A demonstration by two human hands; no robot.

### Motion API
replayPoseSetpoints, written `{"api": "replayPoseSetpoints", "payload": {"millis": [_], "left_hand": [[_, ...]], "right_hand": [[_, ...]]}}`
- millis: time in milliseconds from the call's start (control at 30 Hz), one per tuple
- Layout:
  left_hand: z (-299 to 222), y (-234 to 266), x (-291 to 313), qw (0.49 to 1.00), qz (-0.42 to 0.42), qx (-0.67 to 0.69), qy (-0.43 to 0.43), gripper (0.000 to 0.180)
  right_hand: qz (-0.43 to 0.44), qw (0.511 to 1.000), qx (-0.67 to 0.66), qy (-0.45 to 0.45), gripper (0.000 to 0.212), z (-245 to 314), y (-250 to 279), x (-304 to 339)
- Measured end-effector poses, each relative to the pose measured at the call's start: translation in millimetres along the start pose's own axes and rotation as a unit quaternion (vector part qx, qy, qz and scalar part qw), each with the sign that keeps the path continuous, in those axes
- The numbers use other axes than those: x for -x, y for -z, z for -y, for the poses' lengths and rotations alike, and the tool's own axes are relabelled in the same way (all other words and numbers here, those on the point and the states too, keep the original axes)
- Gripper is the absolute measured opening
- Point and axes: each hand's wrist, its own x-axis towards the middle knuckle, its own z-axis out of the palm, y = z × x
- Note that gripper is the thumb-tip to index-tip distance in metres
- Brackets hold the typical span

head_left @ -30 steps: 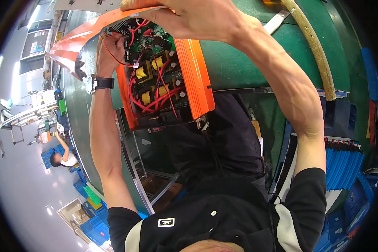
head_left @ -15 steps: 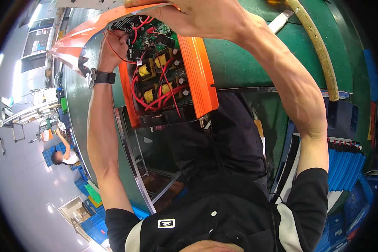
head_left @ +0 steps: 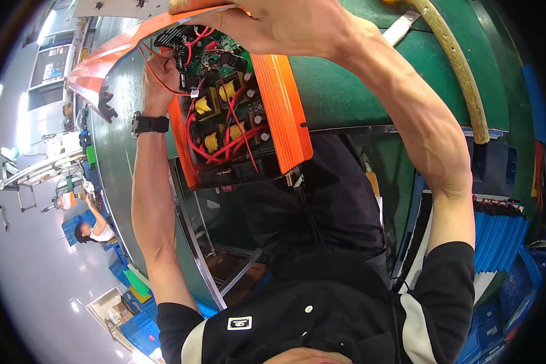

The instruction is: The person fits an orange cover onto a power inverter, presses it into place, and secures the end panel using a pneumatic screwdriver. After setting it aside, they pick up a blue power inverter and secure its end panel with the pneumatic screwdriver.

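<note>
An orange metal housing (head_left: 288, 115) stands on the near edge of the green bench, its top off. Inside are a green circuit board (head_left: 229, 43), yellow-wound transformers (head_left: 211, 142) and thick red wires (head_left: 227, 150). My right hand (head_left: 291, 27) reaches across the top and grips an orange sheet-metal cover (head_left: 124, 37), which is held tilted above the far end of the housing. At the housing's far left side, the fingers of my left hand (head_left: 162, 76) are curled in by the board; what they pinch is hidden. A thin red wire with a white connector (head_left: 194, 93) hangs beside that hand.
On the green bench (head_left: 340, 91) to the right lie a flat white-and-metal blade (head_left: 401, 29) and a long curved yellowish rod (head_left: 461, 73). Blue wire bundles (head_left: 500, 242) hang at the far right. Another person (head_left: 94, 229) works far to the left.
The housing has shifted slightly left and the cover's left end has moved a little. My left hand has come slightly lower; my right hand keeps hold of the cover.
</note>
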Motion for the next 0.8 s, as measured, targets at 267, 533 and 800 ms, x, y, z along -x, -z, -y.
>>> {"api": "replayPoseSetpoints", "payload": {"millis": [267,533,800], "left_hand": [[0.8,-3.2,-3.1,0.999,0.006,-0.023,0.047,0.024],[-8.6,2.7,-2.6,0.999,0.019,-0.017,0.037,0.023],[-33.2,3.7,10.0,0.993,-0.054,-0.086,-0.054,0.021]], "right_hand": [[-0.012,1.0,0.001,0.001,0.032,-1.9,-0.8,2.7],[-0.006,1.0,0.022,0.0,0.031,-0.2,0.8,2.2],[0.005,0.999,-0.001,-0.039,0.029,-2.3,-0.9,3.0]]}}
